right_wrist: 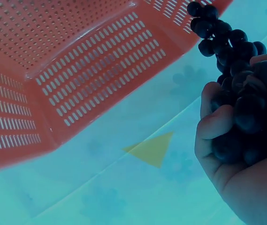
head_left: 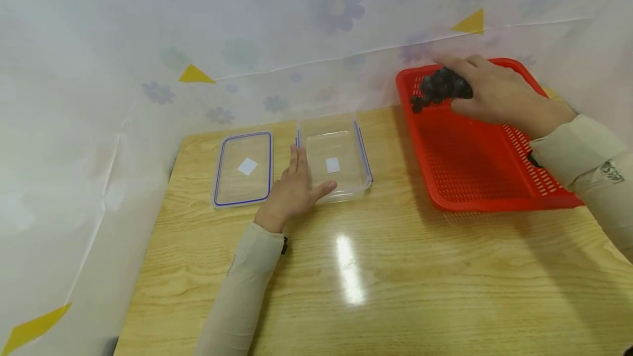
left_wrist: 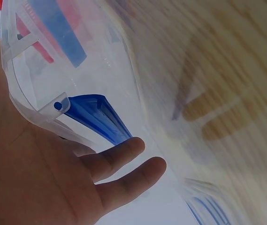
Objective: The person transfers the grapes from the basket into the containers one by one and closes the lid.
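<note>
My right hand [head_left: 494,89] grips a bunch of dark grapes [head_left: 440,88] above the far side of the red plastic basket [head_left: 487,205]. In the right wrist view its fingers curl round the grapes [right_wrist: 250,112], with the thinner end of the bunch sticking out past them. My left hand [head_left: 293,188] lies with straight fingers along the left side of a clear plastic container [head_left: 341,172], its thumb at the near rim. Blue clips [left_wrist: 98,115] on the container's side show in the left wrist view, beside the fingers. A small white label is visible on the container's bottom.
A clear lid [head_left: 244,169] with a blue seal lies flat on the wooden table [head_left: 395,268], left of the container. Behind the table hangs a pale flowered sheet [head_left: 296,32] with yellow triangles on it. The basket's raised rim stands at the right.
</note>
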Motion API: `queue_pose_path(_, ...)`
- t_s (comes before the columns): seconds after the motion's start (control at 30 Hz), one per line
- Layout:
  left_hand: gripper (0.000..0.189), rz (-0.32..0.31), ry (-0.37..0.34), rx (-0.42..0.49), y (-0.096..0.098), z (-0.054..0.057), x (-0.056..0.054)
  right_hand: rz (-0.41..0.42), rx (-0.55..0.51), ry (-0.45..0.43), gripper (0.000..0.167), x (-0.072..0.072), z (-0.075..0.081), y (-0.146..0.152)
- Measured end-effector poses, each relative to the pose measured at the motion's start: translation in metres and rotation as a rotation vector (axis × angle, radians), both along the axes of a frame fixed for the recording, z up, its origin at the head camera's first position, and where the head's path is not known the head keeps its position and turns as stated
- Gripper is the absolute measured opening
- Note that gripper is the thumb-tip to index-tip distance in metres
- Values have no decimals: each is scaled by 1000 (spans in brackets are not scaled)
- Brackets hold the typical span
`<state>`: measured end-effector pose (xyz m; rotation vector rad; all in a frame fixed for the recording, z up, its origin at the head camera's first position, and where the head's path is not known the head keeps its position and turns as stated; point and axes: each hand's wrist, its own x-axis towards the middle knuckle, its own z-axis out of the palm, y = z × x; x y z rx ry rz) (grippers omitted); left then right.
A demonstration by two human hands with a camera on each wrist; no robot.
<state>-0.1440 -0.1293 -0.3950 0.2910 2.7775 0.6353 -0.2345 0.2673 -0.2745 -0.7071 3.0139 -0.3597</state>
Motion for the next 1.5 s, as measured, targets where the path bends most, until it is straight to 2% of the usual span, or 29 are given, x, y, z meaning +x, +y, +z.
queue_pose_path(0.2, 115, -8, 1, -5, 2, 1, 0, 18, -4, 15, 72, 1, 4, -5)
queue_pose_path(0.33, 115, -6, 3, -1, 3, 1, -1, 31, -17, 44, 67, 2, 6, -11)
queue_pose_path(0.67, 115, -1, 13, 9, 5, 1, -2, 45, -41, 97, 73, 1, 21, -41)
queue_pose_path(1.03, 114, 19, -7, 6, 8, 0, -4, 114, -59, 113, 75, -2, 30, -97)
queue_pose_path(1.23, 115, 19, 1, 11, 10, 1, -5, 179, -35, 78, 72, -4, 24, -129)
queue_pose_path(1.5, 116, 18, -4, 27, 15, 3, -5, 260, 58, -49, 73, -21, -5, -163)
